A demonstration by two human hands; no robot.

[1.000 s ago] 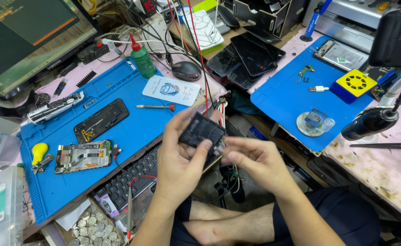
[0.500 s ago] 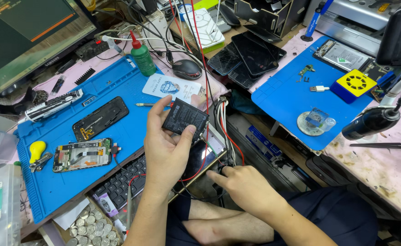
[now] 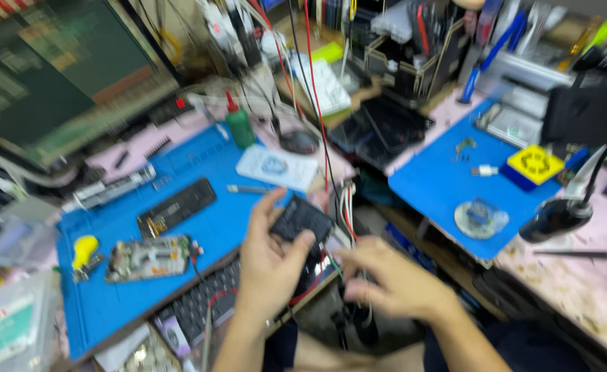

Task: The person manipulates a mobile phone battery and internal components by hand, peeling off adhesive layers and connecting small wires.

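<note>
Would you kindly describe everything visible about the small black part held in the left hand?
The black part is a flat, roughly rectangular slab, dark and matte, blurred by motion. The left hand holds it tilted above the edge of the blue mat, thumb on its lower edge, fingers behind. The right hand sits just beside it; whether it touches is unclear. Red wires pass next to it.

Motion blur smears the right hand [image 3: 393,286]; the monitor [image 3: 62,76] is cut off.

I'm looking at an electronics repair workshop: blue work mats [image 3: 179,241] on a cluttered surface, an opened phone [image 3: 148,258], test leads [image 3: 314,89], and tool racks [image 3: 413,62].
</note>
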